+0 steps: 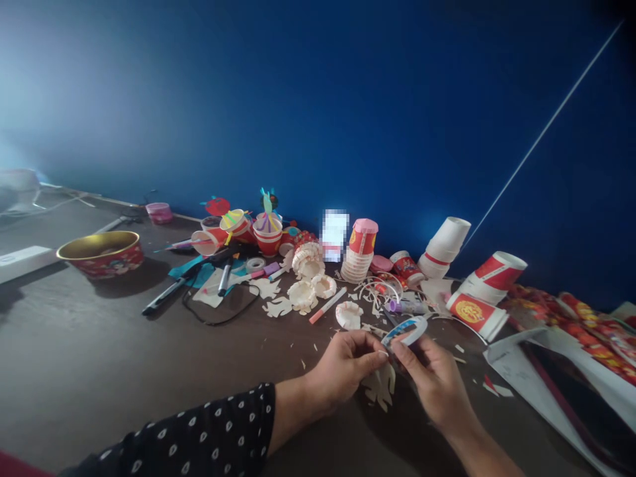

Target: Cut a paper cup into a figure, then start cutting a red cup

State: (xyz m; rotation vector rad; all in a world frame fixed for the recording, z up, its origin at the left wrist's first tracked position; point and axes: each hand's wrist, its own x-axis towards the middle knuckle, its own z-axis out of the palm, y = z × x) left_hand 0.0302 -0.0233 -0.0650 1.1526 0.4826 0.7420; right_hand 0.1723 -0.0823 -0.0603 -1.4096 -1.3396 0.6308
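Observation:
My right hand [437, 377] grips a roll of tape [420, 327], a pale ring with blue showing inside, tilted up above the table. Close beside it, my left hand [338, 371] is closed in a pinch near the roll's near edge. A small whitish bit shows at its thumb tip, too small to name. Below the fingers hangs or lies a cream cut-paper piece [381, 387] with jagged lobes; I cannot tell whether the left hand holds it. Just beyond the hands sits a cream, petal-edged paper piece [349, 315].
Paper cups [356, 262] stand stacked at the back, with more stacks [479, 311] to the right. Markers [328, 305], scraps and a black cord [213, 323] litter the middle. At left is a gold-lined bowl [102, 265]; at right, a dark phone-like device [581, 397].

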